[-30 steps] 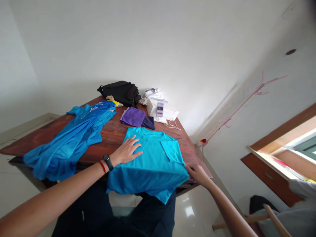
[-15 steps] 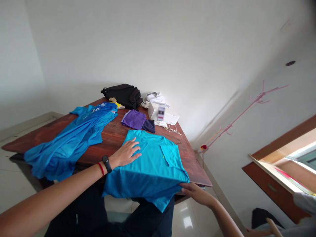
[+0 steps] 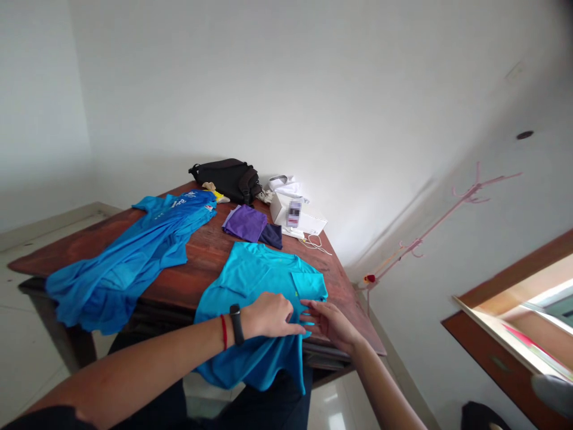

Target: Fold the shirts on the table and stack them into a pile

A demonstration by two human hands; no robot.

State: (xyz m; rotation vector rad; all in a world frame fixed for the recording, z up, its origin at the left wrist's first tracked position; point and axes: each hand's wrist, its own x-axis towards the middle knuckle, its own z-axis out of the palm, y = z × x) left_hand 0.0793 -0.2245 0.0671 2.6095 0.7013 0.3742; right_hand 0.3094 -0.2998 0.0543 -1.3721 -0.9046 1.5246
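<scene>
A turquoise T-shirt (image 3: 264, 275) lies at the table's front edge, its lower part hanging over my lap. My left hand (image 3: 271, 315), with a black band and a red string at the wrist, is closed at the shirt's right side, fingers curled and thumb pointing right. Close beside it, my right hand (image 3: 333, 323) is open at the shirt's right edge, fingers apart and pointing left, with turquoise cloth showing between them. The exact contact of the fingertips is partly hidden.
Blue shirts (image 3: 134, 263) lie spread on the left of the wooden table (image 3: 201, 254). Behind are folded purple cloth (image 3: 246, 223), dark folded cloth (image 3: 271, 236), a black bag (image 3: 226, 179) and a white box (image 3: 311, 221) with a phone (image 3: 293, 214). A pink coat rack (image 3: 441, 218) leans in view at right.
My left hand has moved right from the shirt's upper left to its right side. My right hand has shifted left and up. The shirt's lower right edge has come inward.
</scene>
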